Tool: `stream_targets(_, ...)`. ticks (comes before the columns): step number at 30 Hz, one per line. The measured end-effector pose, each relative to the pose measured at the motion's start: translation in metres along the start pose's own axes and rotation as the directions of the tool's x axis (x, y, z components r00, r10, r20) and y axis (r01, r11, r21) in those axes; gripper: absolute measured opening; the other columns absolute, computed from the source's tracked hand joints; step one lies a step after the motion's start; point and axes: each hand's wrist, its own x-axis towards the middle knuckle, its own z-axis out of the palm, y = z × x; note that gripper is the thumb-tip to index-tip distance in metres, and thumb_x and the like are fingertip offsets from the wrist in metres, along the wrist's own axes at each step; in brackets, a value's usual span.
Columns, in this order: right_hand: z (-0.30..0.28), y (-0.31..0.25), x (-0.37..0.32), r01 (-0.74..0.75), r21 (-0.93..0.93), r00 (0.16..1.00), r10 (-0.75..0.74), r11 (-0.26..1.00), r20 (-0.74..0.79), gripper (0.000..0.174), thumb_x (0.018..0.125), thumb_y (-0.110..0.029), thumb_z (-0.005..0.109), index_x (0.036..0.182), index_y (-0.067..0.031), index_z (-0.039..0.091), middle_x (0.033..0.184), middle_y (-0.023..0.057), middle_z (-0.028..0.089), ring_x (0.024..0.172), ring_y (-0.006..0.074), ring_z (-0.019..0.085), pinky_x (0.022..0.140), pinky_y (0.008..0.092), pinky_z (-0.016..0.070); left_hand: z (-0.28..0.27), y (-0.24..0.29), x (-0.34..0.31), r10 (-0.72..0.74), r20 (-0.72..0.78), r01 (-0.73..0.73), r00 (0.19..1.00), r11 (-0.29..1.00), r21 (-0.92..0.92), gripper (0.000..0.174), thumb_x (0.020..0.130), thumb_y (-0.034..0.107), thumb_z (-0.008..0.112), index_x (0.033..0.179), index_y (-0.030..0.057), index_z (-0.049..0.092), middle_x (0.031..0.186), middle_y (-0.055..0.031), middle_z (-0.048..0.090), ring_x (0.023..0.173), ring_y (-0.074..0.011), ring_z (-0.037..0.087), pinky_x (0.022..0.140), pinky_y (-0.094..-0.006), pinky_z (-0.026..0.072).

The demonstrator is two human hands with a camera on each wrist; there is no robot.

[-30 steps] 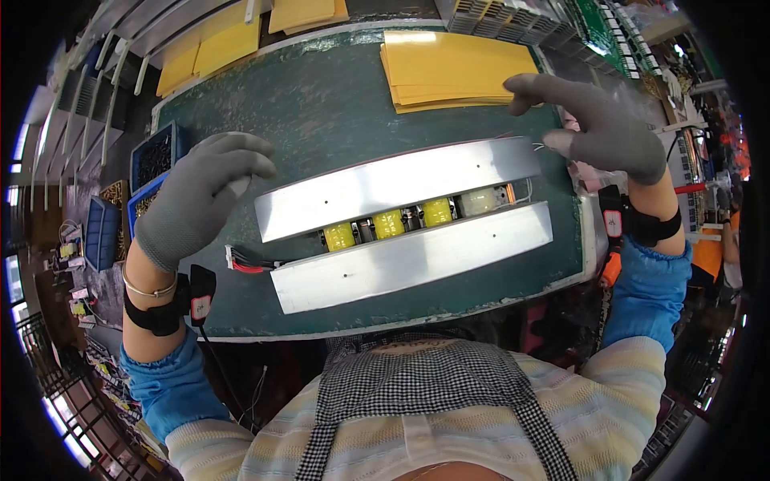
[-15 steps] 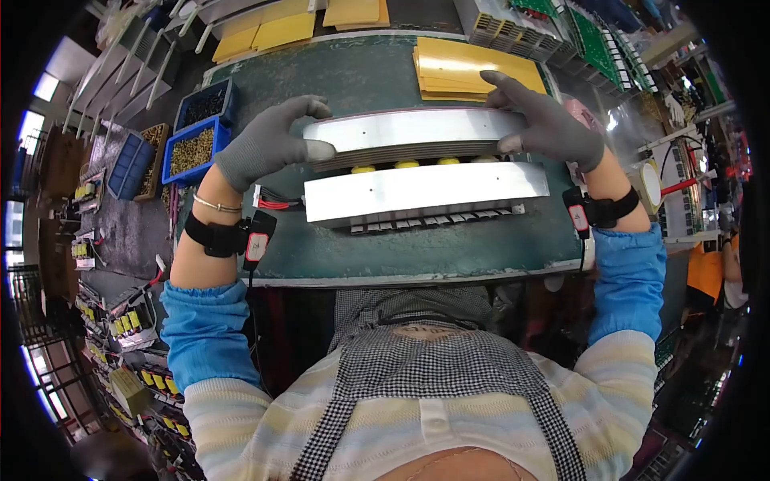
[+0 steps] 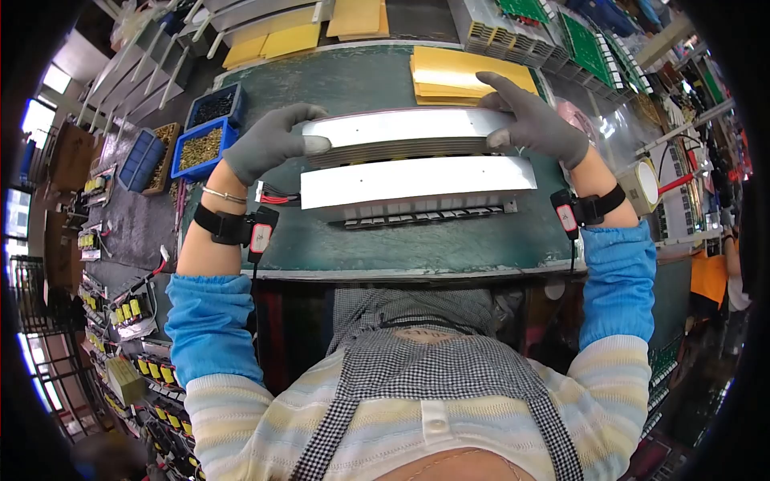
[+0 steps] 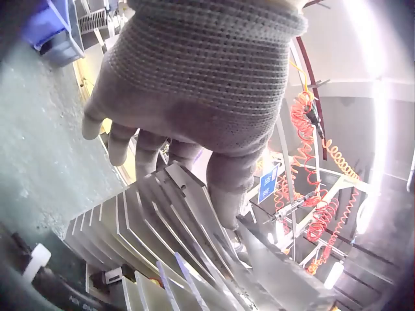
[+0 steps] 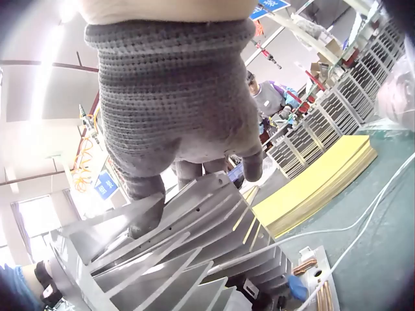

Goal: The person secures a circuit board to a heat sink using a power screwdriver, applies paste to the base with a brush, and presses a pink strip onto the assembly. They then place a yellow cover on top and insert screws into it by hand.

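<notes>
In the head view, two long silver finned heat sinks lie side by side on the green table. My gloved left hand (image 3: pixel 271 144) grips the left end of the far heat sink (image 3: pixel 417 127), thumb on the near side and fingers behind. The gloved right hand (image 3: pixel 544 128) holds its other end in the same way. Both wrist views show the thumb and fingers straddling the fins (image 4: pixel 152 220). Closer to the body is the second heat sink (image 3: pixel 417 181), with a row of small dark parts along its lower edge. A red and black cable (image 3: pixel 277 196) leaves its left end.
A stack of yellow sheets (image 3: pixel 469 74) lies behind the right hand. Blue bins (image 3: pixel 200 150) of small screw-like parts stand to the left. Piled heat sinks and green circuit boards (image 3: pixel 589 48) sit at the back right. White wires (image 5: pixel 363 223) cross the table at right.
Both hands have come in from the sides and taken hold of the far heat sink's ends. The assembly now shows its fins, and the yellow coils between the heat sinks are mostly hidden.
</notes>
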Motion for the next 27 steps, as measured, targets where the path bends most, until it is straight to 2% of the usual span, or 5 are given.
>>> stream_targets(5,-0.001,0.001,0.001,0.043,-0.034,0.999,-0.042,0.999,0.014,0.092,0.068,-0.017,0.08,0.143,-0.0054,0.029,0.114,0.0153,0.062,0.103,0.0248,0.06,0.091,0.0332,0.0471,0.001,0.007,-0.004,-0.041,0.011,0.041,0.999,0.999,-0.012,0.071,0.071,0.036,0.079,0.126,-0.0021,0.053,0.114,-0.0107,0.06,0.107,-0.0207,0.056,0.096,-0.0336,0.0444)
stream_targets(6,-0.001,-0.002,0.001,0.009,-0.004,1.0,-0.008,1.0,0.01,0.091,0.068,-0.015,0.079,0.143,-0.0054,0.03,0.113,0.0157,0.062,0.104,0.0252,0.059,0.094,0.0333,0.0451,0.0,0.003,-0.002,-0.037,-0.003,0.038,0.999,0.999,0.013,0.071,0.071,0.036,0.079,0.125,-0.0023,0.053,0.114,-0.0114,0.06,0.108,-0.0213,0.056,0.097,-0.0338,0.0439)
stream_targets(12,0.001,-0.007,0.001,-0.068,0.059,0.998,0.067,0.996,0.01,0.092,0.064,-0.013,0.081,0.142,-0.0059,0.032,0.113,0.0176,0.062,0.105,0.0257,0.059,0.094,0.0334,0.0448,-0.001,0.001,-0.001,-0.057,0.004,0.057,0.998,0.998,0.022,0.072,0.071,0.038,0.079,0.125,-0.0022,0.054,0.115,-0.0127,0.06,0.109,-0.0227,0.057,0.097,-0.0343,0.0449)
stream_targets(15,-0.001,-0.007,0.001,-0.042,0.021,0.999,0.042,0.999,0.011,0.092,0.064,-0.012,0.08,0.142,-0.0064,0.033,0.114,0.0176,0.061,0.105,0.0254,0.059,0.094,0.0338,0.0451,-0.002,0.0,-0.001,-0.024,0.017,0.024,1.0,1.0,0.008,0.072,0.071,0.039,0.08,0.125,-0.0017,0.054,0.114,-0.0131,0.06,0.108,-0.0232,0.057,0.096,-0.0346,0.0455)
stream_targets(27,0.001,-0.006,0.0,-0.062,-0.003,0.998,0.062,0.998,-0.006,0.09,0.065,-0.012,0.08,0.142,-0.0066,0.033,0.114,0.0176,0.061,0.106,0.0248,0.059,0.095,0.0338,0.0451,0.001,0.009,-0.003,-0.048,0.031,0.048,0.998,0.999,-0.015,0.075,0.07,0.04,0.08,0.125,-0.0031,0.053,0.114,-0.0155,0.061,0.108,-0.0245,0.058,0.097,-0.0353,0.0449)
